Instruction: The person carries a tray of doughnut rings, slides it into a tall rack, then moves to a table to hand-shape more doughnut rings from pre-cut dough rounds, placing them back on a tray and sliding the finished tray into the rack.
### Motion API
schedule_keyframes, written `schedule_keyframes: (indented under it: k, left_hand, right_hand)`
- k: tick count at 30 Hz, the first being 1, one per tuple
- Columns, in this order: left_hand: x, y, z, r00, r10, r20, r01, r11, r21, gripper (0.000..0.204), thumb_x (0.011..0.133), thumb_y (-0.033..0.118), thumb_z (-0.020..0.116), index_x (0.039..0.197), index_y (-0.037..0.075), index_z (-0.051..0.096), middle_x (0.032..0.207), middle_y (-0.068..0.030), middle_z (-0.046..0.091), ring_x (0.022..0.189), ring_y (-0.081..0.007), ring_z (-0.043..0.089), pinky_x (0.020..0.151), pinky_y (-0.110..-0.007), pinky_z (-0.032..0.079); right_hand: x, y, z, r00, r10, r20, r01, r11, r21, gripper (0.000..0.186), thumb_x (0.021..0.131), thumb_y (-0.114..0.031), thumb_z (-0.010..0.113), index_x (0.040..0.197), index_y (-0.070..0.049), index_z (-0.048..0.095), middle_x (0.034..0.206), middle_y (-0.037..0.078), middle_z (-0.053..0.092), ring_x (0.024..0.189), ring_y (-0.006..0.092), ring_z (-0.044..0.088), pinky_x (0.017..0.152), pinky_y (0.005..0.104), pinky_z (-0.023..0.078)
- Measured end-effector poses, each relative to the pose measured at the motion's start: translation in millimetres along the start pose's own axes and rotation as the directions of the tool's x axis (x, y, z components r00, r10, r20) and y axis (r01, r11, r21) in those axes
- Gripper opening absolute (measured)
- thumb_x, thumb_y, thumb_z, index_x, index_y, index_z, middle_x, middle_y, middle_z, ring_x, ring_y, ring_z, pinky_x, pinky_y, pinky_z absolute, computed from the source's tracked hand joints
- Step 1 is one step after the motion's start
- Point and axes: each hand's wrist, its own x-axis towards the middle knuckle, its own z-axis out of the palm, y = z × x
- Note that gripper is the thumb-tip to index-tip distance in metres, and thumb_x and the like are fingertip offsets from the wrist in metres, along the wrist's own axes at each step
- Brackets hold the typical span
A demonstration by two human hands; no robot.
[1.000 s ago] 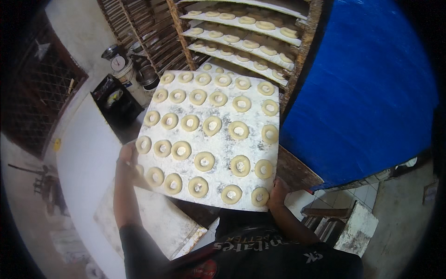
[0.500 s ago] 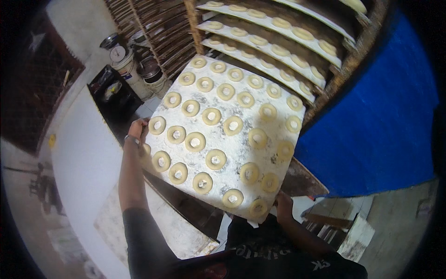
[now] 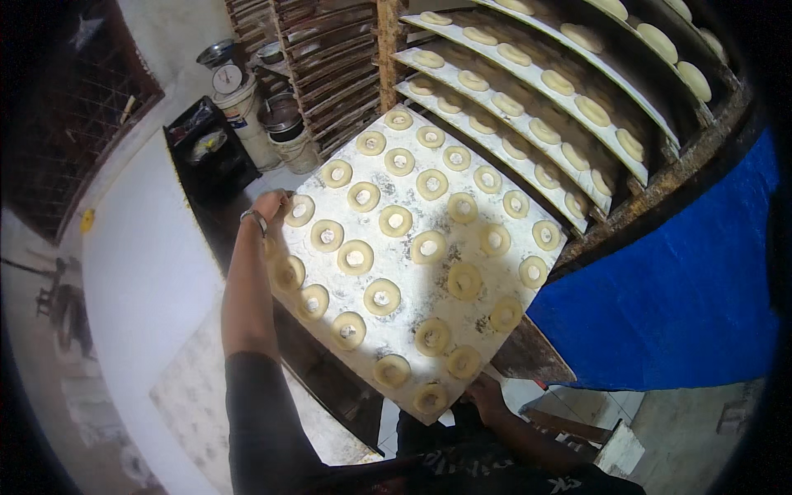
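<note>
A large flour-dusted board (image 3: 375, 309) carries rows of pale ring-shaped dough pieces (image 3: 395, 220). It spans the middle of the view, its far edge close against the rack. At its left edge my left hand (image 3: 271, 203) is closed round the rim, a band on the wrist. My right hand (image 3: 485, 389) is at the near right edge, fingers partly hidden by the board, and appears to grip it. A shadow falls across the board's right half.
A wooden rack (image 3: 652, 210) at the far right holds several boards of dough rings. Another rack (image 3: 330, 74) stands behind. White buckets (image 3: 243, 124), a dial scale (image 3: 227, 79) and a black crate (image 3: 210, 153) are far left. A white table (image 3: 140, 272) lies left, a blue sheet (image 3: 660, 272) right.
My view has shifted, so the rack and buckets appear farther right and slightly lower. The board's near corner has swung left and toward me. Both hands stay at its edges.
</note>
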Motion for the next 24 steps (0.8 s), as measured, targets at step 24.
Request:
schedule_keyframes:
  k: [24]
  left_hand:
    - [68.0, -64.4, 54.5, 0.82, -0.296, 0.489, 0.571, 0.479, -0.667, 0.026, 0.091, 0.023, 0.051, 0.09, 0.005, 0.069, 0.08, -0.0094, 0.069, 0.076, -0.0242, 0.066, 0.066, -0.041, 0.052]
  right_hand:
    - [-28.4, -30.6, 41.0, 0.959, -0.268, -0.087, 0.26, 0.961, -0.091, 0.042, 0.092, 0.0, 0.053, 0.134, 0.0, 0.048, 0.132, 0.01, 0.056, 0.12, 0.0201, 0.053, 0.1, 0.0365, 0.044]
